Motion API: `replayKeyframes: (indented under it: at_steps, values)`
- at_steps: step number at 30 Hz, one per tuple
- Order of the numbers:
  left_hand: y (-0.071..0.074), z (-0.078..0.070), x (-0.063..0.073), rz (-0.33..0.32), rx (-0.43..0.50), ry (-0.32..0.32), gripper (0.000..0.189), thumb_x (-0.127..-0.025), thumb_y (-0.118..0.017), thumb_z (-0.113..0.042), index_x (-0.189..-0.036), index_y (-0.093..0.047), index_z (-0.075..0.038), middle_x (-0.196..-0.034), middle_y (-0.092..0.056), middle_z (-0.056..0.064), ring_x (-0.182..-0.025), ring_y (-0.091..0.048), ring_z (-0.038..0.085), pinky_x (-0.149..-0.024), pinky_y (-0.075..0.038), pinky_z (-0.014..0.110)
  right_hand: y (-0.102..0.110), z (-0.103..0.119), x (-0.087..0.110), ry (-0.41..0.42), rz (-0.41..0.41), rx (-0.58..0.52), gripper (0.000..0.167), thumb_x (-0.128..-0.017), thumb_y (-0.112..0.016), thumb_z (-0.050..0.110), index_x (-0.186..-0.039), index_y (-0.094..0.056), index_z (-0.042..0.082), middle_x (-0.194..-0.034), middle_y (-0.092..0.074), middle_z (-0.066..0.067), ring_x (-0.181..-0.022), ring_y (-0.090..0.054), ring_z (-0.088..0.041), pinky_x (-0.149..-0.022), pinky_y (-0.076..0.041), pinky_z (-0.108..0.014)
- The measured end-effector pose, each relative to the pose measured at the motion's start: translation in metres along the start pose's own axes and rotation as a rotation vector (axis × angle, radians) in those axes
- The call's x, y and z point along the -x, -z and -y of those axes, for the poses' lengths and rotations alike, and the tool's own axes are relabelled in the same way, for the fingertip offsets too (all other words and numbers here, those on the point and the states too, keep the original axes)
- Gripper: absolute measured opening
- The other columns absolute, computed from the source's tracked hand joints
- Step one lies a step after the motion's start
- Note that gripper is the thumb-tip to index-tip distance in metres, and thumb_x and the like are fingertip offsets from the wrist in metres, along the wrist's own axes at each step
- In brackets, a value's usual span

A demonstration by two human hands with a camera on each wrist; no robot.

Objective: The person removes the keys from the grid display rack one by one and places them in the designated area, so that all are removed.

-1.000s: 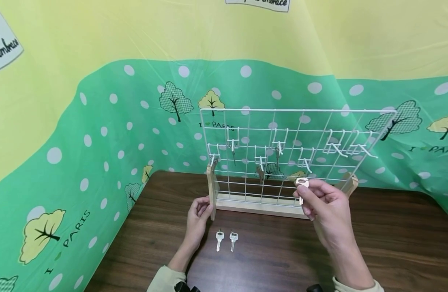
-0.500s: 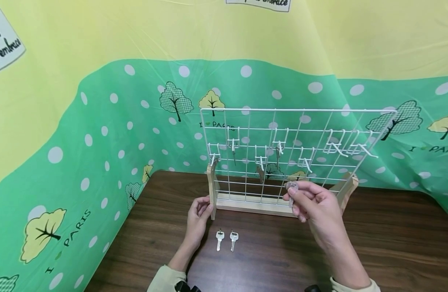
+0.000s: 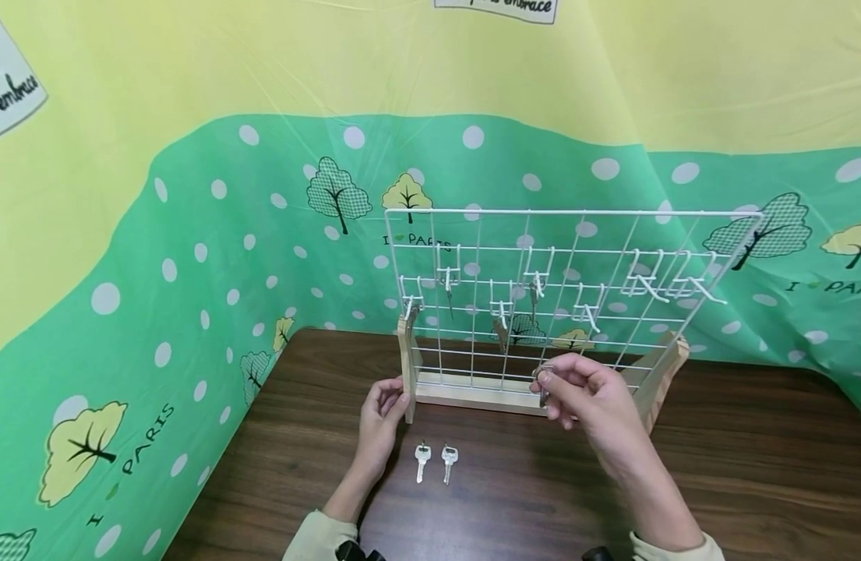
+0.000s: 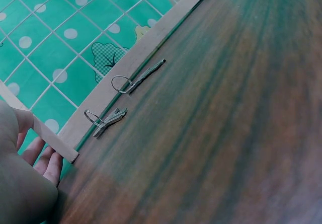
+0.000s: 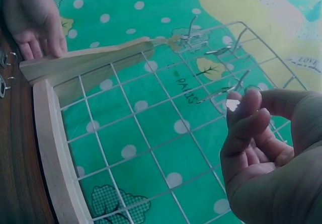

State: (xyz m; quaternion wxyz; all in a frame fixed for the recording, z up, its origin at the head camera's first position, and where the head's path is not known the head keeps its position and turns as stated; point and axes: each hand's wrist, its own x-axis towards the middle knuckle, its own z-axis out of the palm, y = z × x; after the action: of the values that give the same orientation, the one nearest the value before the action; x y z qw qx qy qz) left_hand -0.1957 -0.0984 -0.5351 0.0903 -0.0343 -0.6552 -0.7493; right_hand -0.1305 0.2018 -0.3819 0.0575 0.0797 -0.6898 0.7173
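My left hand (image 3: pixel 381 413) grips the left wooden upright (image 3: pixel 407 366) of a white wire grid rack (image 3: pixel 570 211), thumb on one side and fingers on the other. In front of the rack's lower wires my right hand (image 3: pixel 591 401) pinches a key (image 5: pixel 232 104) near its ring, the blade pointing down. Most of that key is covered by the fingers. Two silver keys with rings, a left one (image 3: pixel 421 463) and a right one (image 3: pixel 449 464), lie side by side on the table near my left hand.
Several white hooks stick out from the grid; a few on the left bear keys, such as a hanging key (image 3: pixel 500 335). The hook (image 3: pixel 588 314) above my right hand is bare, as are the right-hand hooks (image 3: pixel 643 284). A patterned cloth (image 3: pixel 213 312) stands behind the dark wooden table (image 3: pixel 528 506).
My right hand has moved left and slightly down with the key, which has turned so its face looks darker. My left hand stays on the upright.
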Motion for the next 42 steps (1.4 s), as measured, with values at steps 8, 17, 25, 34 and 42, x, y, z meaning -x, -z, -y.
replayKeyframes:
  at_steps: [8, 17, 25, 34, 42]
  values:
    - [0.000, 0.000, 0.000, 0.001, 0.002, -0.009, 0.028, -0.106, -0.066, 0.006, -0.130, -0.056, 0.018, -0.144, -0.062, 0.029, -0.126, -0.062, 0.014, -0.109, -0.051, 0.017, -0.002, -0.008, -0.002, 0.001, 0.063, -0.021, 0.007, -0.107, -0.067, -0.002, -0.107, -0.074, 0.001, -0.087, -0.077, -0.002, -0.061, -0.063, -0.010, -0.049, -0.049, -0.020]
    - [0.000, 0.001, 0.000, 0.004, 0.002, -0.003, 0.029, -0.107, -0.066, 0.005, -0.131, -0.056, 0.018, -0.144, -0.063, 0.029, -0.130, -0.061, 0.019, -0.111, -0.051, 0.019, -0.009, -0.017, -0.003, -0.027, 0.083, -0.066, 0.006, -0.109, -0.068, 0.002, -0.107, -0.073, 0.005, -0.086, -0.076, -0.004, -0.061, -0.065, -0.011, -0.050, -0.048, -0.019]
    - [0.000, 0.000, 0.000, 0.001, 0.002, 0.001, 0.028, -0.106, -0.065, 0.006, -0.130, -0.055, 0.018, -0.143, -0.063, 0.029, -0.129, -0.061, 0.017, -0.111, -0.050, 0.018, -0.014, -0.023, -0.007, -0.112, 0.091, 0.028, 0.013, -0.109, -0.069, 0.009, -0.108, -0.070, -0.004, -0.089, -0.080, -0.008, -0.065, -0.072, -0.014, -0.050, -0.049, -0.021]
    - [0.000, 0.000, 0.000, 0.004, -0.006, -0.007, 0.028, -0.107, -0.065, 0.005, -0.131, -0.056, 0.017, -0.144, -0.063, 0.028, -0.131, -0.061, 0.020, -0.111, -0.050, 0.018, -0.021, -0.041, -0.010, -0.243, 0.137, 0.215, 0.024, -0.103, -0.076, 0.014, -0.117, -0.080, -0.006, -0.090, -0.074, -0.005, -0.070, -0.064, -0.013, -0.053, -0.046, -0.023]
    - [0.000, 0.002, 0.000, 0.005, -0.010, -0.024, 0.027, -0.107, -0.064, 0.006, -0.130, -0.056, 0.018, -0.143, -0.062, 0.031, -0.127, -0.062, 0.014, -0.109, -0.051, 0.017, -0.027, -0.065, -0.011, -0.236, 0.213, 0.274, 0.021, -0.102, -0.076, 0.010, -0.114, -0.082, -0.006, -0.087, -0.072, -0.003, -0.067, -0.059, -0.012, -0.054, -0.047, -0.022]
